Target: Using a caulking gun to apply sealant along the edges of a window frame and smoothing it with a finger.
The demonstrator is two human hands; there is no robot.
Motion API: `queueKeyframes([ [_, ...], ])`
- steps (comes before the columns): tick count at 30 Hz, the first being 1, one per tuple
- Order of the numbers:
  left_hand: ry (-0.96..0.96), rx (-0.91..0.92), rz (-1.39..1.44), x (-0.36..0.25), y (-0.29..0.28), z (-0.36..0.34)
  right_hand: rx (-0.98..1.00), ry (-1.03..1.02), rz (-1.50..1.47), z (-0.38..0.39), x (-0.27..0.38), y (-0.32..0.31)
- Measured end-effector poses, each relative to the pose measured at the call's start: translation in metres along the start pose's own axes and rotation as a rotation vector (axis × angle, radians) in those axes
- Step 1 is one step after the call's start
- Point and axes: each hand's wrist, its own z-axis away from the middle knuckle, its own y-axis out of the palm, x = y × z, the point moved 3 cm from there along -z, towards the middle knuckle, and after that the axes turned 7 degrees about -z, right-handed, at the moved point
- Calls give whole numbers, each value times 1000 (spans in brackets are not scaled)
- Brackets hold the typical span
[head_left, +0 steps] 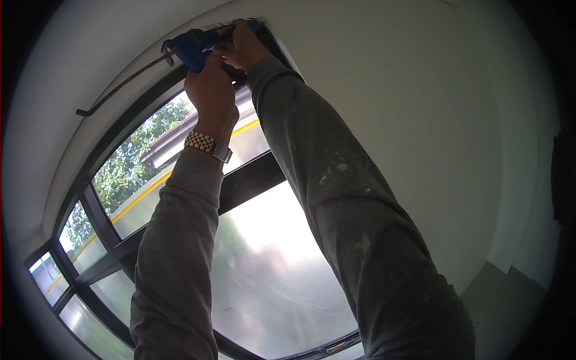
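One pale wall (420, 150) fills the right side of the view, beside a large window whose black frame (252, 177) spreads from the upper middle toward the lower left. Its biggest lower pane (270, 270) looks milky. Two grey sleeves rise across the frame from below: the right sleeve (360, 240), the broader in view, carries pale splotches, and the left sleeve (180, 252) runs up in front of the panes. Green leaves (120, 177) show through the upper glass.

Next in size is a blue caulking gun (191, 51), raised to the top edge of the frame near its upper right corner, its front end toward that corner. Its thin metal rod (123, 84) juts well out to the left and ends in a bend. The right grip (247, 47) is wrapped around the gun's forward part; the left grip (211, 90) is closed on it farther back, below the body. Whether the trigger is squeezed cannot be told. A metal watch (208, 145) circles the left wrist.

Smallest would be any bead of sealant, but none can be made out in the shadow, so how much is finished stays uncertain. Work at that corner looks in hand; the long exposed rod suggests plenty of filler remains, and other edges may be left to do.
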Motion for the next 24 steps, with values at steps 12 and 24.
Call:
queueKeyframes([
  [12,26,46,-138,-4,12,13,-17,55,-108,-17,13,-17],
  [24,160,49,-279,-2,3,13,235,-296,-78,-43,-12,-24],
])
